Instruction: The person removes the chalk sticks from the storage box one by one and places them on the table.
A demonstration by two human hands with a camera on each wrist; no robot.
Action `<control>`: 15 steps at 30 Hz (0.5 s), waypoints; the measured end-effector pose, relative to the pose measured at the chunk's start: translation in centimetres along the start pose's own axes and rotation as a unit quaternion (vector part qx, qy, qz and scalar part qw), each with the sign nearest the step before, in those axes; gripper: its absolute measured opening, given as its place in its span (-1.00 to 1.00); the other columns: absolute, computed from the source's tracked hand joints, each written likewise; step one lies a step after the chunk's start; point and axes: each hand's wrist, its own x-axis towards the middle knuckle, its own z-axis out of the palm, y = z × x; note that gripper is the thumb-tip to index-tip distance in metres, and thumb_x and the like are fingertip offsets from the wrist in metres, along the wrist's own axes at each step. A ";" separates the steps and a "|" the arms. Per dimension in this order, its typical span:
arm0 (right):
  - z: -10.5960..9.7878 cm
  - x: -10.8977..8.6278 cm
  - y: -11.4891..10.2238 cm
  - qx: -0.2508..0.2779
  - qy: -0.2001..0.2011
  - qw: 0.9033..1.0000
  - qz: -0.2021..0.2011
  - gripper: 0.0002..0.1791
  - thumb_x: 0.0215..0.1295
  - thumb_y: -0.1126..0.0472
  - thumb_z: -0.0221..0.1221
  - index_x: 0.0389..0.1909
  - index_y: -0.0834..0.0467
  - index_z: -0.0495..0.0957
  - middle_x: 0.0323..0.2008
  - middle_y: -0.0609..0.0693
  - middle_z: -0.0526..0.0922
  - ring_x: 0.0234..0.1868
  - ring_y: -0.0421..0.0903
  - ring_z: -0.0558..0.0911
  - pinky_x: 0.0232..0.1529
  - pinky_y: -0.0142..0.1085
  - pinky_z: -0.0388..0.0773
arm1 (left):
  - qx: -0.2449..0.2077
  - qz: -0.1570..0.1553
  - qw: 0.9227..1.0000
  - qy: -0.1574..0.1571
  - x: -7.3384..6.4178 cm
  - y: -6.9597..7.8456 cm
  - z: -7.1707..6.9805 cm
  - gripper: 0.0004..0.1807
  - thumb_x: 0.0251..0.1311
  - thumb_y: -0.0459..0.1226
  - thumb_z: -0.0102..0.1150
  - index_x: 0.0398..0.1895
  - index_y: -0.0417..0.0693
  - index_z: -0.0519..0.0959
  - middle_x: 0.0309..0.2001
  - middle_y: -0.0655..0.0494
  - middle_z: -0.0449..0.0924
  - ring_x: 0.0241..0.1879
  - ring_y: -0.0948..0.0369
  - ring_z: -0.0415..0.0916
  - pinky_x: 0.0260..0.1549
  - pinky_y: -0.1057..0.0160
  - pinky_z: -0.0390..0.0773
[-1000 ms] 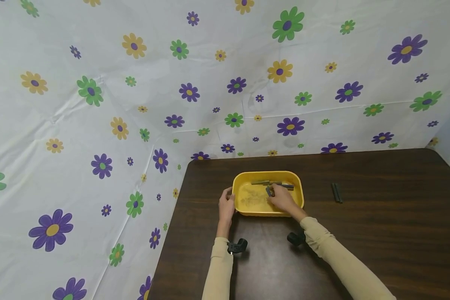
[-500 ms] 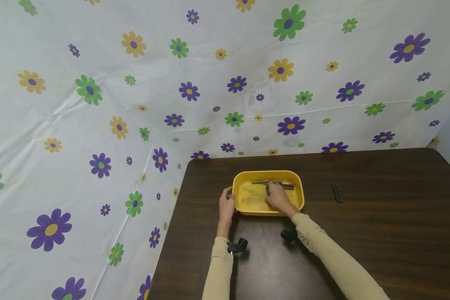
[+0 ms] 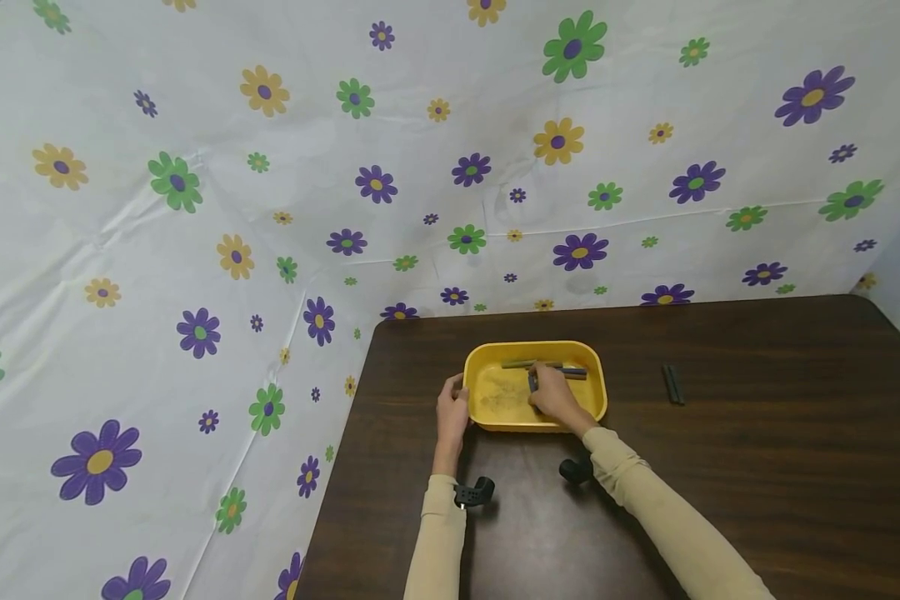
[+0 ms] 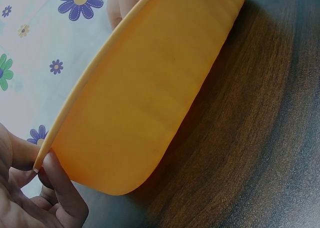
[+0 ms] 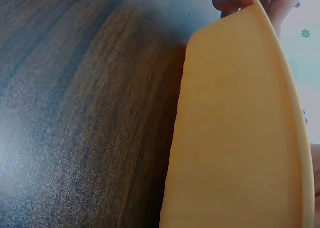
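Note:
A yellow plastic tub [image 3: 506, 404] sits on the dark wooden table, and its outer wall [image 4: 130, 98] fills much of the left wrist view. My left hand [image 3: 452, 411] grips its left end; in that wrist view the thumb and a finger [image 4: 65, 188] pinch the rim. My right hand [image 3: 557, 395] reaches inside the tub and pinches a short blue-grey stick [image 3: 532, 382] at its fingertips. Behind that hand lie an olive-green stick [image 3: 517, 364] and a dark stick [image 3: 576, 373]. The right wrist view hides the right fingers behind the tub wall [image 5: 235, 123].
Two dark green sticks [image 3: 673, 385] lie side by side on the table [image 3: 780, 433] right of the tub. A white cloth with flowers [image 3: 420, 150] hangs behind and to the left of the table. Dark smudges mark the tub's floor.
The right hand has shifted slightly left inside the tub, with the blue-grey stick at its fingers, and its forearm has swung left. The left hand keeps its hold on the tub.

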 end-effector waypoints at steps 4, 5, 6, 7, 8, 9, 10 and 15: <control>-0.1 0.0 0.0 0.025 0.004 1.000 0.002 -0.48 0.21 0.52 0.27 0.22 0.49 0.47 -0.01 0.38 0.64 -0.10 0.22 0.66 -0.25 -0.08 0.63 | 0.000 0.002 1.000 0.000 -0.1 0.1 0.0 -0.62 0.58 -0.31 -0.04 0.36 -0.11 0.52 -0.17 -0.22 0.53 -0.58 0.26 0.32 -0.61 0.32 0.41; -0.1 0.0 0.0 0.033 0.004 0.999 0.003 -0.48 0.21 0.52 0.28 0.22 0.48 0.47 0.01 0.38 0.64 -0.04 0.25 0.66 -0.21 -0.05 0.66 | -0.001 0.002 1.000 0.000 -0.1 0.1 -0.1 -0.62 0.58 -0.31 -0.03 0.36 -0.11 0.52 -0.17 -0.22 0.53 -0.58 0.26 0.33 -0.61 0.32 0.41; -0.1 -0.1 0.0 0.044 0.002 0.999 0.002 -0.48 0.21 0.53 0.29 0.21 0.49 0.48 0.02 0.39 0.64 0.00 0.27 0.66 -0.19 -0.03 0.67 | 0.000 0.003 1.000 0.001 -0.1 0.1 -0.1 -0.63 0.58 -0.31 -0.03 0.35 -0.12 0.52 -0.17 -0.22 0.54 -0.58 0.26 0.33 -0.62 0.32 0.41; -0.1 -0.1 0.0 0.055 0.000 0.998 0.003 -0.49 0.21 0.53 0.29 0.21 0.49 0.48 0.02 0.39 0.65 0.02 0.28 0.66 -0.18 -0.03 0.68 | 0.000 0.004 1.000 0.001 -0.2 0.1 -0.1 -0.63 0.58 -0.31 -0.03 0.35 -0.12 0.52 -0.17 -0.21 0.53 -0.58 0.25 0.33 -0.62 0.32 0.41; -0.1 -0.1 0.1 0.070 -0.002 0.998 0.006 -0.49 0.20 0.52 0.30 0.20 0.49 0.48 0.00 0.38 0.65 0.00 0.26 0.67 -0.18 -0.04 0.69 | 0.001 0.005 1.000 0.002 -0.2 0.1 -0.1 -0.63 0.58 -0.32 -0.03 0.35 -0.12 0.52 -0.17 -0.21 0.53 -0.58 0.26 0.33 -0.62 0.32 0.41; -0.2 -0.1 0.1 0.085 -0.006 0.996 0.009 -0.49 0.21 0.52 0.30 0.21 0.49 0.48 -0.01 0.37 0.66 -0.02 0.25 0.68 -0.20 -0.05 0.70 | 0.001 0.006 1.000 0.003 -0.2 0.1 -0.1 -0.63 0.58 -0.32 -0.03 0.35 -0.13 0.52 -0.18 -0.21 0.53 -0.58 0.26 0.33 -0.62 0.33 0.41; -0.2 -0.1 0.1 0.104 -0.009 0.994 0.014 -0.48 0.21 0.52 0.30 0.21 0.49 0.49 -0.04 0.37 0.67 -0.07 0.23 0.69 -0.24 -0.07 0.70 | 0.001 0.006 1.000 0.003 -0.2 0.1 -0.1 -0.63 0.58 -0.32 -0.03 0.35 -0.13 0.52 -0.18 -0.21 0.53 -0.58 0.26 0.32 -0.62 0.33 0.41; -0.5 0.0 0.3 0.176 -0.028 0.984 0.032 -0.46 0.23 0.50 0.30 0.25 0.49 0.48 -0.14 0.34 0.69 -0.26 0.12 0.71 -0.37 -0.14 0.70 | 0.005 0.002 1.000 0.003 -0.1 0.0 -0.1 -0.63 0.58 -0.31 -0.02 0.35 -0.11 0.53 -0.18 -0.20 0.52 -0.58 0.27 0.32 -0.62 0.35 0.40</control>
